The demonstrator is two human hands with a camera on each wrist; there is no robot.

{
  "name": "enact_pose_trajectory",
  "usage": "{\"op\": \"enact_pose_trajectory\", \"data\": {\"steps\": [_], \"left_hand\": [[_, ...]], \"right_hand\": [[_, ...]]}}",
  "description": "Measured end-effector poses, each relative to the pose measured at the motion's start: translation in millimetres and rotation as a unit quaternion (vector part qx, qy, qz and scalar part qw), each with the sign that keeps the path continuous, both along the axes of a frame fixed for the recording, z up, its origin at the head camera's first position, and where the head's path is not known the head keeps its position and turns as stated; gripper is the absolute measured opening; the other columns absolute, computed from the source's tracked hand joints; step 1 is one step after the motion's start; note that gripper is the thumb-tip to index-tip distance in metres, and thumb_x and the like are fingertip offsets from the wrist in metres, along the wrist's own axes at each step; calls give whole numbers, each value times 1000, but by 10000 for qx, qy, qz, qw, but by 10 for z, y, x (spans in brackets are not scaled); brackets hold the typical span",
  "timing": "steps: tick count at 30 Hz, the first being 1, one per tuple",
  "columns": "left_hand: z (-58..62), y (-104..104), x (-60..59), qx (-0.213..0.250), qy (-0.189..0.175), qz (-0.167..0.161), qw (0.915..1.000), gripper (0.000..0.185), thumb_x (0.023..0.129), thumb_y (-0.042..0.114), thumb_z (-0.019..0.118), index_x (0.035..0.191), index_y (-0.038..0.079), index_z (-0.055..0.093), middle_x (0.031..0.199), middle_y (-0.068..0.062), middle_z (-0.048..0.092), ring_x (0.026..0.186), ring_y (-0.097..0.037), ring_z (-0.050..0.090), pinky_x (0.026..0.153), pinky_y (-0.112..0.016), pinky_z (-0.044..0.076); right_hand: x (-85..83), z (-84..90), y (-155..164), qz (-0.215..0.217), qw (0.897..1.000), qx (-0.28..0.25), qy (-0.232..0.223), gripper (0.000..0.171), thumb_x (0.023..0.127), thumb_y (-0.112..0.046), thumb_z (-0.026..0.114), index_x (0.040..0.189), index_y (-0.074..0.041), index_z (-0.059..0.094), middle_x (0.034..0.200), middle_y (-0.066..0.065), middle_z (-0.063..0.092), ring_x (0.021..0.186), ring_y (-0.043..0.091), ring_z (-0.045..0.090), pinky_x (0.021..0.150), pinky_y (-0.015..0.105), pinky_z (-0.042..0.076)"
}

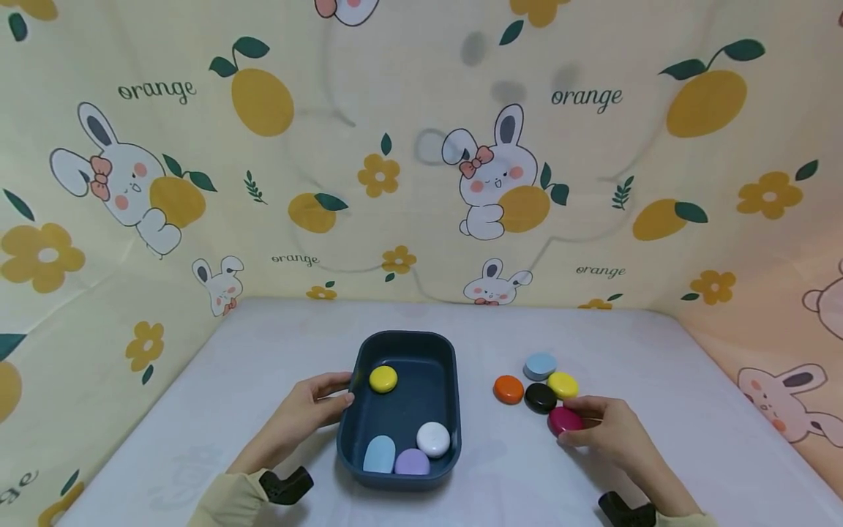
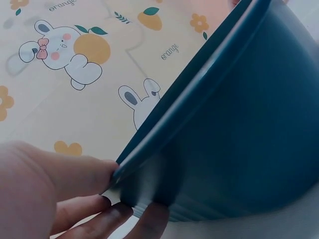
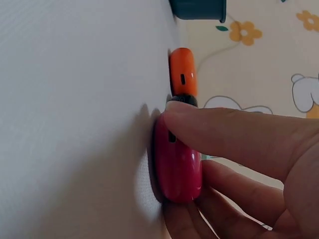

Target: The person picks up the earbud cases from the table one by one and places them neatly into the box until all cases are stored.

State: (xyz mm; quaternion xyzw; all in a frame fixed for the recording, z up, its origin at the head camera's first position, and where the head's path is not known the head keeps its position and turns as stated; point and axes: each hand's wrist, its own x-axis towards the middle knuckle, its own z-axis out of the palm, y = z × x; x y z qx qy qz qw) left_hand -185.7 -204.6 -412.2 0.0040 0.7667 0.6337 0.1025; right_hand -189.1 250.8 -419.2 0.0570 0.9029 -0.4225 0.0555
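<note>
My left hand holds the left side of a dark blue tray, its thumb at the rim and its fingers against the outer wall. Between thumb and fingers, my right hand pinches a round magenta case with a small slot in its side, low at the white table. Around it stand a black round piece, a yellow one, an orange one and a light blue one. The thumb partly hides the slot in the right wrist view.
In the tray lie a yellow round piece, a white one, a light blue rounded piece and a purple one. A patterned cloth rises behind the white table and along its sides.
</note>
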Motion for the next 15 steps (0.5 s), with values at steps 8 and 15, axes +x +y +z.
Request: {"op": "enact_pose_trajectory", "data": {"steps": [8,15], "left_hand": [[-1,8,-4,-37,20,41,10000,44,97,15,65,138,3,53,135,-16,55,112,-30,62,87,-41,57],[8,10,5,-12,-19,25,10000,44,97,14,65,138,2,53,137,-18,54,114,-32,61,87,-41,57]], "right_hand": [[2,0,-15,-63,9999,75,65,64,67,-15,92,121,5,65,111,20,66,98,33,62,82,45,58],[34,62,-23,-119,9997,-217,20,68,68,-18,92,125,5,63,114,21,65,99,32,61,79,41,59]]}}
